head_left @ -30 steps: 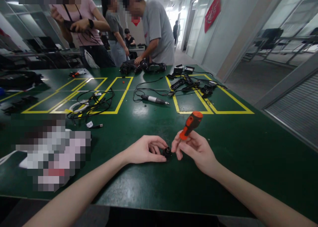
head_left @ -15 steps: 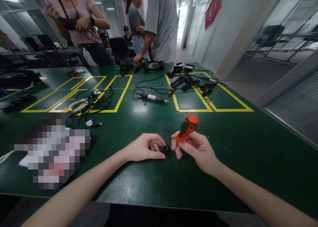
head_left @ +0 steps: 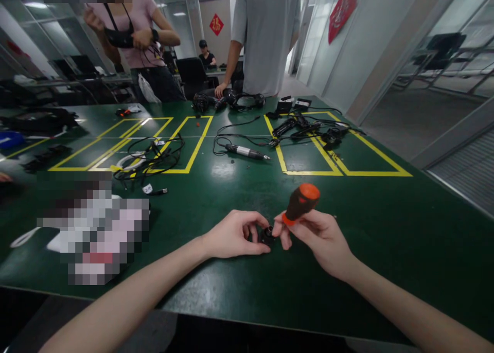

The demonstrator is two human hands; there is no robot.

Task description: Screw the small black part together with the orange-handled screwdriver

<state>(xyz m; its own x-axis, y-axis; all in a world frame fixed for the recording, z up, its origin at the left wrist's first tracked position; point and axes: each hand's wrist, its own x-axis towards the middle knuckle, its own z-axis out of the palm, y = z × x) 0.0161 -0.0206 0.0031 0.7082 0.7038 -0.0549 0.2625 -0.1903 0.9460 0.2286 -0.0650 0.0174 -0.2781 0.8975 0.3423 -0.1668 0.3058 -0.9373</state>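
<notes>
The part (head_left: 267,235), small, black and round with an open top, sits on the green table (head_left: 216,286) between the two hands. Directions here are taken from it, with twelve o'clock at the far side.

The left hand (head_left: 239,233) lies at nine o'clock, its thumb and fingers curved into a narrow C that closes on the part, thumb on the near side and forefinger on the far side. The right hand (head_left: 324,239) is at three o'clock, closed on the driver (head_left: 302,203) between thumb and fingers, low on the orange-and-black handle. The handle slants up toward two o'clock, its orange butt end on top; its shaft is hidden by the fingers. The other fingertips of that hand hang bent just beside the part — whether they touch it, I cannot tell.

Between eleven and twelve o'clock, well apart from both hands, lies a pen-shaped tool (head_left: 247,152) with a silver band. At ten o'clock are a tangle of cables (head_left: 170,160) and, nearer, a plug (head_left: 164,191). A black heap (head_left: 299,126) lies at one o'clock, over yellow tape (head_left: 320,174). A pixelated bundle (head_left: 111,240) is at nine o'clock, beyond the left hand. Past the table's far edge, a person in grey (head_left: 266,39) rests a hand by black gear (head_left: 231,100) — roughly at twelve.
</notes>
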